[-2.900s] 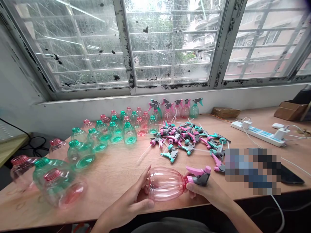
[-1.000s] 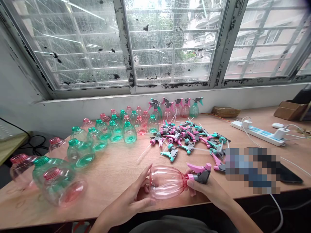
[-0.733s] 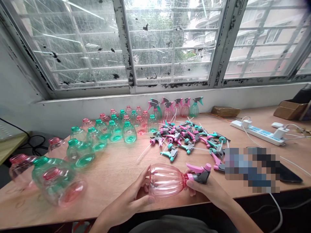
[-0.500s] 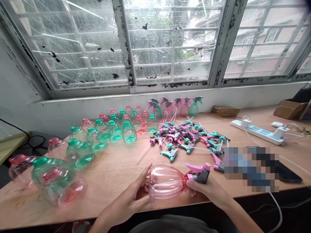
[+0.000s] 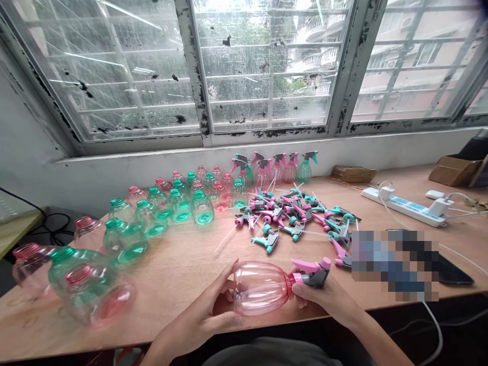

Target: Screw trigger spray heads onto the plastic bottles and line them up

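A clear pink spray bottle (image 5: 262,287) lies sideways in the air between my hands, close to the table's front edge. Its base end is cupped by my left hand (image 5: 220,300), fingers behind and thumb in front. At the other end, my right hand (image 5: 309,295) grips around the neck and the pink collar. The pink and grey spray head (image 5: 317,274) sits on the neck, its trigger pointing up and left. Beyond the bottle lies a heap of loose pink, green and grey spray heads (image 5: 293,208) with white tubes.
Several open pink and green bottles (image 5: 203,208) stand across the left and back of the wooden table (image 5: 171,274). Bottles with spray heads (image 5: 263,175) stand by the wall. A power strip (image 5: 404,207), a brown packet (image 5: 354,174) and a partly blurred phone (image 5: 455,272) are at right.
My left thumb has shifted slightly along the bottle's base. The bottle stays in nearly the same place, with my right hand still at its neck.
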Motion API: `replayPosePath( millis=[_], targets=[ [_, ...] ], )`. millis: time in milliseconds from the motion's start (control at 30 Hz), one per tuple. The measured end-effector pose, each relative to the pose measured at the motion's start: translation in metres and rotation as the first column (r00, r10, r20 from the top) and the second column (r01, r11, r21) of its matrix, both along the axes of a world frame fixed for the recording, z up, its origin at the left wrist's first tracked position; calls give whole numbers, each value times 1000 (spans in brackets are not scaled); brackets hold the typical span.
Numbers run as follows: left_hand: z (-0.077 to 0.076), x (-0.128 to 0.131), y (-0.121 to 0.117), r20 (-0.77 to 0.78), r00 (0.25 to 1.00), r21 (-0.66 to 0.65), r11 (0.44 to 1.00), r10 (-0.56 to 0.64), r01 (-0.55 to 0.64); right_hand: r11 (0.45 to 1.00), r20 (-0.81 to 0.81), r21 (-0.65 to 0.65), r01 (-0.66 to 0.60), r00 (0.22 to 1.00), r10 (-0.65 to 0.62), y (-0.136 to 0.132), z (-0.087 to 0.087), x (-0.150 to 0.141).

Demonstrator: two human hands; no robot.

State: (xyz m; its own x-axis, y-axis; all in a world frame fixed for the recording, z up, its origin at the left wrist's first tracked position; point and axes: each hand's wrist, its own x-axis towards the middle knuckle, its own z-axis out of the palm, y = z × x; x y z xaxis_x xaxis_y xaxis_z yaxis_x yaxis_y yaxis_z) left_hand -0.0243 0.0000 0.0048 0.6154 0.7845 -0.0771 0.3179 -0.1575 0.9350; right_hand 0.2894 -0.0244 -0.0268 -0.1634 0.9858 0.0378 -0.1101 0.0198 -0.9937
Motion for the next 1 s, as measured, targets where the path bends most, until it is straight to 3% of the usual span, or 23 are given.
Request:
replayPosePath(
  millis=[200, 533, 800, 1000],
  targets=[
    [-4, 0, -1, -1, 1000, 52, 999, -15, 15, 1000, 20, 21, -9, 1000, 9, 1, -3, 1],
    [4, 1, 0, -54, 998, -29, 999, 13, -14, 1000, -9, -18, -12, 1000, 11, -1, 2, -1],
    [1, 2, -3, -26, 1000, 75, 997, 14, -12, 1000, -14, -27, 4, 1000, -4, -2, 3, -3],
    [2, 3, -1, -36, 999, 45, 999, 7, -5, 1000, 36, -19, 25, 999, -24, -2, 3, -1]
  ],
)
